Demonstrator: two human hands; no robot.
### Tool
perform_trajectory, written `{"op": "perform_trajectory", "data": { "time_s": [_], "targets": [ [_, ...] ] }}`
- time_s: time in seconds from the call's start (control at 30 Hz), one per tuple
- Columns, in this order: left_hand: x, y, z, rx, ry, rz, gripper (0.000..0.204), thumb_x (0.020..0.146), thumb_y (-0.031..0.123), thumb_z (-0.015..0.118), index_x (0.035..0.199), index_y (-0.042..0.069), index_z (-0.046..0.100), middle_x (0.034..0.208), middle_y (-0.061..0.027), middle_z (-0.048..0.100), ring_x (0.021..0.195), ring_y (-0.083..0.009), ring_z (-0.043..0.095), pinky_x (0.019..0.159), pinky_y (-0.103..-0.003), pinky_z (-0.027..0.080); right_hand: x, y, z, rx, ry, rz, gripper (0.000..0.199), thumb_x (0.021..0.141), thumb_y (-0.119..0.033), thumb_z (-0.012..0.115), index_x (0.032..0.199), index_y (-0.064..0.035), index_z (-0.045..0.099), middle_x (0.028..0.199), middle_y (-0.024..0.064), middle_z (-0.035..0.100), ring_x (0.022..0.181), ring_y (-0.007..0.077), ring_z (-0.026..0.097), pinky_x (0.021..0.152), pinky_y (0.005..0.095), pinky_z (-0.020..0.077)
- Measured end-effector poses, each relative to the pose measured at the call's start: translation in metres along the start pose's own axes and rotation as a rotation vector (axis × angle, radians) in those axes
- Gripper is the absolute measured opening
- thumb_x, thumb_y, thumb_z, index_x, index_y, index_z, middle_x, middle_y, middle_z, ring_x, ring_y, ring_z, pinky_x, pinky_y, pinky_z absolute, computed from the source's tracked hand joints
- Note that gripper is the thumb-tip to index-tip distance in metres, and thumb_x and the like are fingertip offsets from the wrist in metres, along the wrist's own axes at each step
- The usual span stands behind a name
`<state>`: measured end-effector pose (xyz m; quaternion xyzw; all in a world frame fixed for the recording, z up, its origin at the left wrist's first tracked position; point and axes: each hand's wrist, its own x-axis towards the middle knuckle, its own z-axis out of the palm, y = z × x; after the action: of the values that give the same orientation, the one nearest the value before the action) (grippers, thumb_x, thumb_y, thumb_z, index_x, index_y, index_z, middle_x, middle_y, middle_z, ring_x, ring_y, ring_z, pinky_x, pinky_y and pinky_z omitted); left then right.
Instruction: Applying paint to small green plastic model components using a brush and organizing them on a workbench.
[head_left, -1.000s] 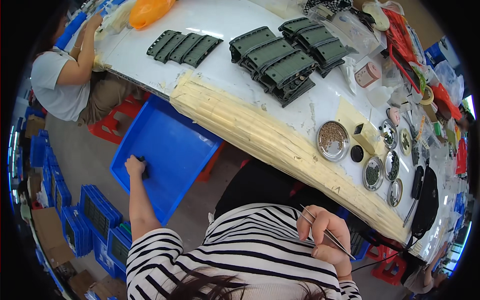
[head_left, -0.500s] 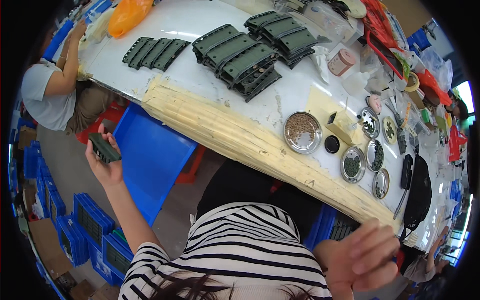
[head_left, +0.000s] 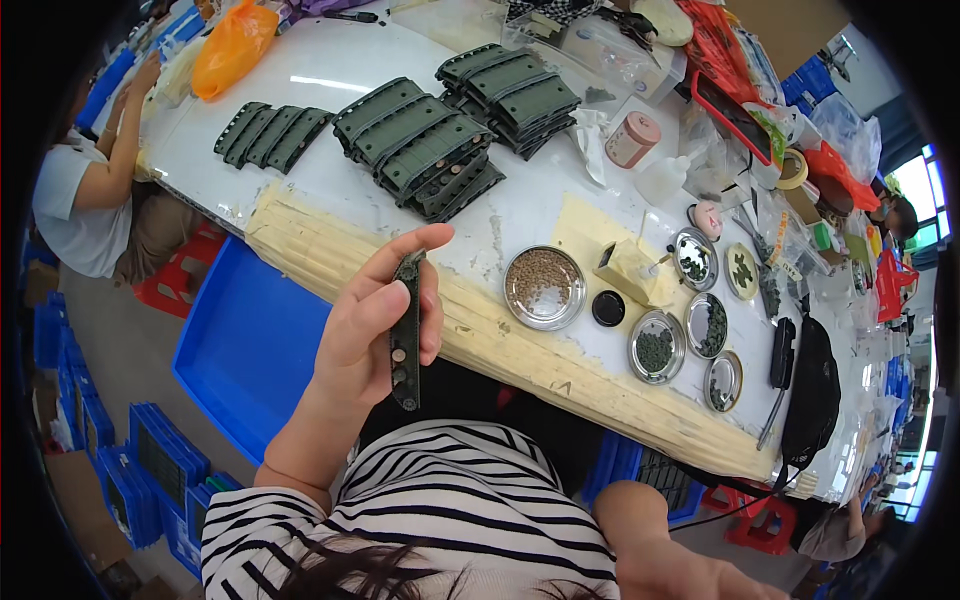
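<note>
My left hand [head_left: 362, 325] is closed around a narrow dark green plastic part [head_left: 405, 345], thumb on one side and fingers on the other. The part stands upright over the table's near edge, with small round copper and dark pieces along its visible side. My right hand [head_left: 690, 572] is low at the right by my body, partly cut off by the lower edge of the head view and blurred. Its fingers do not show clearly. Stacks of similar green parts [head_left: 410, 135] lie on the table, with a further stack [head_left: 515, 90] behind and a few smaller ones [head_left: 270, 135] at the left.
Metal dishes hold brown bits [head_left: 543, 287] and dark green bits [head_left: 656, 346]. A small yellowish block [head_left: 640, 272] stands among them beside a black round cap [head_left: 608, 308]. A blue tray [head_left: 240, 350] sits below the table's padded edge [head_left: 330, 250]. At the left is another person [head_left: 85, 190].
My left hand has brought the green part from the far left to in front of my body and turned it upright. My right hand has dropped lower. The view has shifted.
</note>
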<state>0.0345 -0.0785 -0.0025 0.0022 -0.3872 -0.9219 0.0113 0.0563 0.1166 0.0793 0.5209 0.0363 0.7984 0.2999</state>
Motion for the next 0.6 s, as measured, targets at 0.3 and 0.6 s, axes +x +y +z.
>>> {"op": "perform_trajectory", "data": {
  "time_s": [0.3, 0.6],
  "targets": [
    [0.01, -0.016, 0.031, 0.015, -0.019, -0.071, 0.054, 0.088, 0.014, 0.062, 0.134, 0.006, 0.035, 0.092, -0.0066, 0.055, 0.073, -0.013, 0.06, 0.063, -0.025, 0.051, -0.011, -0.06, -0.041, -0.557, 0.074, 0.728, 0.018, 0.084, -0.013, 0.066, 0.09, -0.0078, 0.05, 0.081, 0.0169, 0.065, 0.058, 0.0253, 0.062, 0.05, 0.0327, 0.0534],
    [0.001, -0.06, 0.065, 0.245, -0.164, 0.098, 0.068, 0.088, 0.022, 0.068, 0.133, 0.009, 0.018, 0.098, -0.0077, 0.057, 0.09, -0.0113, 0.056, 0.08, -0.024, 0.047, -0.025, -0.048, -0.059, -1.362, -0.477, 1.24, 0.034, 0.071, 0.001, 0.078, 0.078, -0.005, 0.045, 0.078, 0.0123, 0.057, 0.061, 0.0195, 0.055, 0.053, 0.025, 0.0441]
  ]
}}
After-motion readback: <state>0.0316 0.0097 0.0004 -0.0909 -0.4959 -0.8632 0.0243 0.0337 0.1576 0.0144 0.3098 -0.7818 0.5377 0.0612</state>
